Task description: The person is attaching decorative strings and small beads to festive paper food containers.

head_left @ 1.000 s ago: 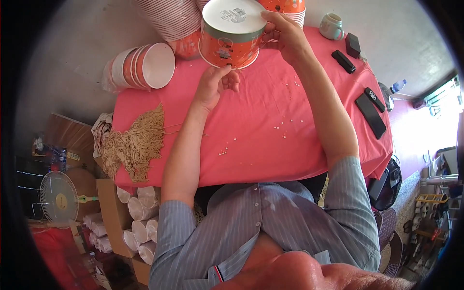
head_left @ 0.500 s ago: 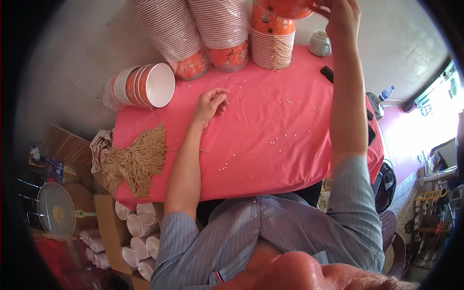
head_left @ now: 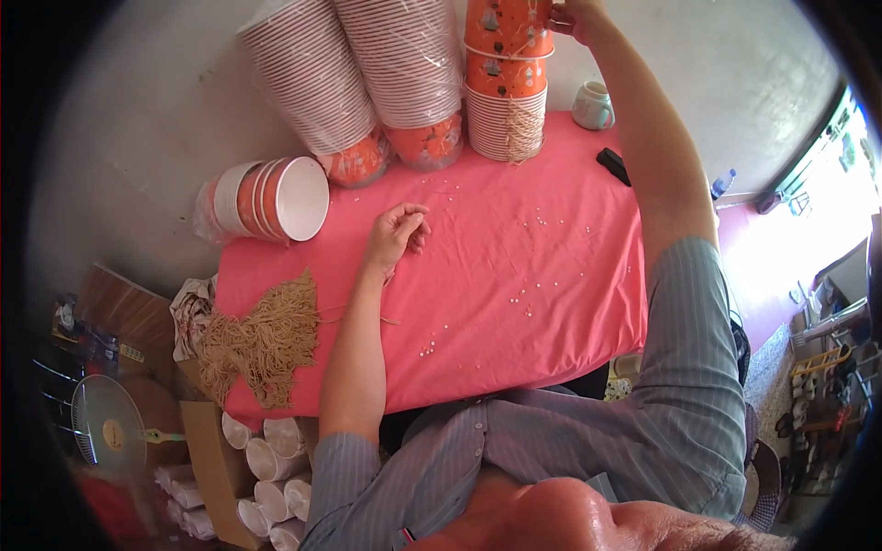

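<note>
At the top edge my right hand [head_left: 577, 20] grips the side of an orange patterned paper bucket [head_left: 505, 26], partly cut off by the frame. That bucket sits upside down over a stack of nested paper buckets [head_left: 496, 119], its rim resting part-way down the orange body below. Strands of twine [head_left: 525, 129] hang down the stack's right side. My left hand [head_left: 401, 231] rests on the pink tablecloth [head_left: 459, 312], fingers loosely bent and apart, with nothing visible in them. A strand of twine runs by its wrist from a tan twine bundle [head_left: 266, 340].
Two tall plastic-wrapped bucket stacks [head_left: 312, 83] lean at the back left. White-lined buckets [head_left: 303, 199] lie sideways near them. Small white beads [head_left: 528, 298] are scattered on the cloth. A mug [head_left: 593, 106] and black object [head_left: 613, 167] stand at the right. Below left are a fan [head_left: 108, 421] and a carton [head_left: 216, 468].
My right hand has moved left with the orange bucket, which now sits over the stack. The left hand stays in place on the cloth. The view has tilted upward a little.
</note>
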Available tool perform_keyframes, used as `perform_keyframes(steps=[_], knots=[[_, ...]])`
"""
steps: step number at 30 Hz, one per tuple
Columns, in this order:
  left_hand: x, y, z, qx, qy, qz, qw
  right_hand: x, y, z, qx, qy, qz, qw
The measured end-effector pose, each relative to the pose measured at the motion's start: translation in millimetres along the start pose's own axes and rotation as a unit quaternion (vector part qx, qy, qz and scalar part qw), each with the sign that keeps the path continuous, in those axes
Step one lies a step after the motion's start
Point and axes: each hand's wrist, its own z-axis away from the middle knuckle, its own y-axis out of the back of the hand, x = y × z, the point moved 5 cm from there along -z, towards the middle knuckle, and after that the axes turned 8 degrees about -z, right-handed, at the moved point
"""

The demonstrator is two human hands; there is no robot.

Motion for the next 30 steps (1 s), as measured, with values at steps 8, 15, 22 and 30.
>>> perform_keyframes(steps=[8,15,22,30], knots=[[0.0,0.1,-1.4,0.003,0.015,-0.003,1.0,28.5,7.1,-11.6,-0.028,-0.036,0.012,0.999],[1.8,-1.6,-1.9,0.005,0.015,0.001,1.0,51.0,11.2,-9.9,0.01,-0.043,0.018,0.999],[-0.2,-1.0,-2.3,0.006,0.02,0.002,1.0,61.1,15.6,-3.7,-0.001,-0.044,0.012,0.999],[-1.3,-0.7,-2.2,0.006,0.02,0.003,1.0,76.7,16.1,5.2,0.004,-0.046,0.021,0.999]])
